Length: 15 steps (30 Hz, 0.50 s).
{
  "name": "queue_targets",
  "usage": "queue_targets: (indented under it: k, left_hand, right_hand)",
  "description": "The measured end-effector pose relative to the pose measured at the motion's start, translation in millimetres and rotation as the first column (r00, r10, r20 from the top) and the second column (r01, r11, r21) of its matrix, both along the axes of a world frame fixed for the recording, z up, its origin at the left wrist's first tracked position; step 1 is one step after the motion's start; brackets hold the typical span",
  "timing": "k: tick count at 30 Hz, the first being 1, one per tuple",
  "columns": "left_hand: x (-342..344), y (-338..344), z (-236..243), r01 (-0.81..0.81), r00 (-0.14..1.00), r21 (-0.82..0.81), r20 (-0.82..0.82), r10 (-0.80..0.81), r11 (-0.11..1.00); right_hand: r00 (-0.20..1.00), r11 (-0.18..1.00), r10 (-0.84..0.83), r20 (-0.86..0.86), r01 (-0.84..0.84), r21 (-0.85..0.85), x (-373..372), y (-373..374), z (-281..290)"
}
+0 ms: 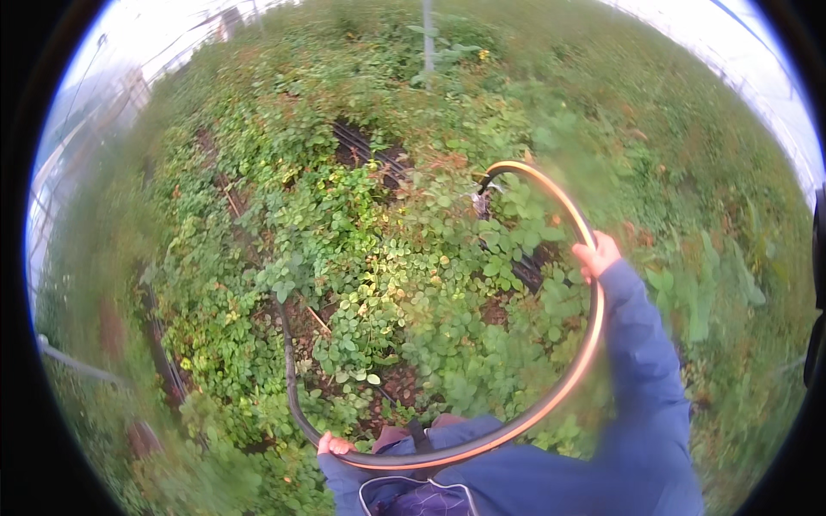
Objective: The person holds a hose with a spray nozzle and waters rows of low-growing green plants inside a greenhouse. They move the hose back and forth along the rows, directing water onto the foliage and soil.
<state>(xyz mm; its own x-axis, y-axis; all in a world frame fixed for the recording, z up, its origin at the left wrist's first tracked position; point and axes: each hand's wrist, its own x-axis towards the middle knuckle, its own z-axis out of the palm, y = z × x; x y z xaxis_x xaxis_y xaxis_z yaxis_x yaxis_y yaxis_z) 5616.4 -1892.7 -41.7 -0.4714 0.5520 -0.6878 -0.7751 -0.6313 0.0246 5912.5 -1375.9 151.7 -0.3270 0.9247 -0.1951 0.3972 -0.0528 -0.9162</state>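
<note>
A thick black hose with an orange stripe (564, 389) curves in a wide loop in front of my body. My right hand (598, 256), raised at the right, is closed around the loop's right side. Low and near my waist, my left hand (335, 444) grips the same hose, fingers wrapped over it. From the left hand the hose runs up and away into the leaves, where its end is hidden. Past my right hand it bends over the top of the loop and drops toward a small pale, shiny piece (480, 205) among the plants; I cannot make out what that is.
Dense leafy green plants (370, 258) surround me on every side. Dark pipes or tubes (370, 150) lie on the soil between them, with more at the right (527, 271). A grey metal post (428, 43) stands ahead. Pale translucent greenhouse sheeting (723, 43) rises at the edges.
</note>
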Motion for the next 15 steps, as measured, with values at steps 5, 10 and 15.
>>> queue_targets:
  k: [5,10,15]
  left_hand:
    - [-2,2,2,-0.076,0.997,0.003,0.007,0.076,0.997]
    - [-2,8,5,-0.14,0.989,-0.01,0.038,0.141,0.99]
    - [-8,20,-2,-0.251,0.968,-0.082,0.006,0.252,0.965]
  right_hand:
    - [0.996,0.999,-0.038,-0.084,0.038,-0.003,-31,18,-20]
    - [0.989,1.0,-0.012,-0.149,0.013,0.0,-75,39,-26]
    - [0.984,0.997,0.048,-0.173,-0.036,0.075,-120,69,-31]
